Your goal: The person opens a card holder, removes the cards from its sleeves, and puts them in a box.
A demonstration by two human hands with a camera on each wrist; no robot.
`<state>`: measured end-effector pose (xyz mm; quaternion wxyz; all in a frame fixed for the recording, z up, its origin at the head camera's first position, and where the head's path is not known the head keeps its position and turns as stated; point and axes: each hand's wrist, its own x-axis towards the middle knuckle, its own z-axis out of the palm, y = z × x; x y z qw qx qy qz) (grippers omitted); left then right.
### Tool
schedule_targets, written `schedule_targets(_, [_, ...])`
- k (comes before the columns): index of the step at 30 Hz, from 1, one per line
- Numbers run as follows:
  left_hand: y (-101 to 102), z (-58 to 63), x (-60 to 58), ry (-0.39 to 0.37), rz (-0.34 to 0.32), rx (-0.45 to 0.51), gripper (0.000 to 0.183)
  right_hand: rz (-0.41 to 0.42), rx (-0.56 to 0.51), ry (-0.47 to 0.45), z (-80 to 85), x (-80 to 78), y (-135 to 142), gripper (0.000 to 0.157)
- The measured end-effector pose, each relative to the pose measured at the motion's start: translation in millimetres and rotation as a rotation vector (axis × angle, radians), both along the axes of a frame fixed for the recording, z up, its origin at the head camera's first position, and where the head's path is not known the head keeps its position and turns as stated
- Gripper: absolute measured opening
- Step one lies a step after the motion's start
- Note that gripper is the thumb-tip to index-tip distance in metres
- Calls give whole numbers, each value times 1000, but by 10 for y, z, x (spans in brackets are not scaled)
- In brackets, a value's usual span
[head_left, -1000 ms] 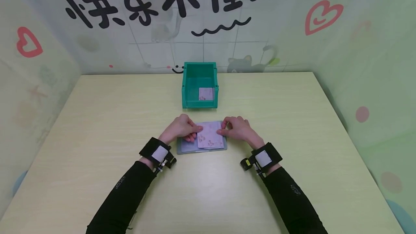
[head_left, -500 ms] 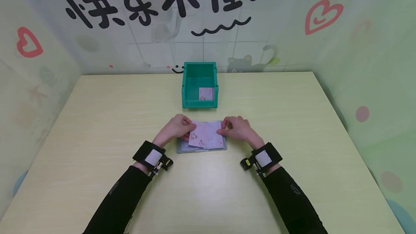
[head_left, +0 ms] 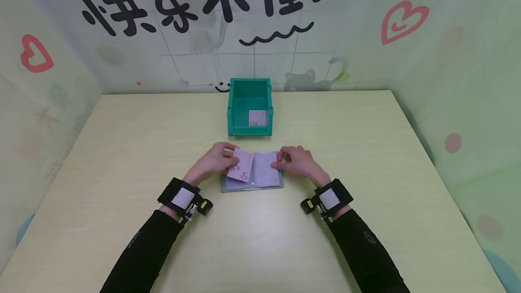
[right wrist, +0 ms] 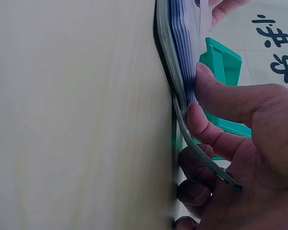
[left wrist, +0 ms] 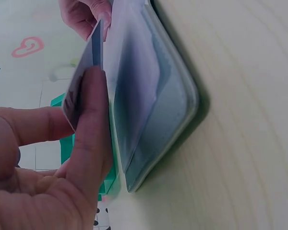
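An opened card holder (head_left: 266, 173) with a grey-green cover and lilac sleeve pages lies on the table. My left hand (head_left: 215, 162) pinches a pink flower-patterned card (head_left: 241, 166) between thumb and fingers, tilted above the left page. In the left wrist view, this card (left wrist: 81, 88) is seen nearly edge-on, apart from the sleeve below it. My right hand (head_left: 298, 161) pinches the right-hand pages at their outer edge. The right wrist view shows the stacked pages (right wrist: 183, 52) between thumb and forefinger, and a strap (right wrist: 201, 154) with a snap hanging beside the palm.
Behind the card holder stands a green bin (head_left: 250, 131) with another pink patterned card (head_left: 258, 118) inside. The pale wooden table (head_left: 260, 243) meets printed wall sheets at the back and both sides.
My left hand has drawn the patterned card leftward, from over the right page to above the left page, and the card has tilted. My right hand has stayed at the right edge.
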<state>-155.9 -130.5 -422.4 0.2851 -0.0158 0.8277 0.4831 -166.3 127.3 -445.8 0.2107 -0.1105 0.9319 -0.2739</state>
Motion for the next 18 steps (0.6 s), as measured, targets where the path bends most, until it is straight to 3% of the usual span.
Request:
schedule_targets(10, [-63,88,-53,12,-35,-34,57,-3,0,-2,10,6,-8,25])
schedule_targets(18, [-44,244,-143,118,38,-53,55,-9,5,-2,17,10,-7,25])
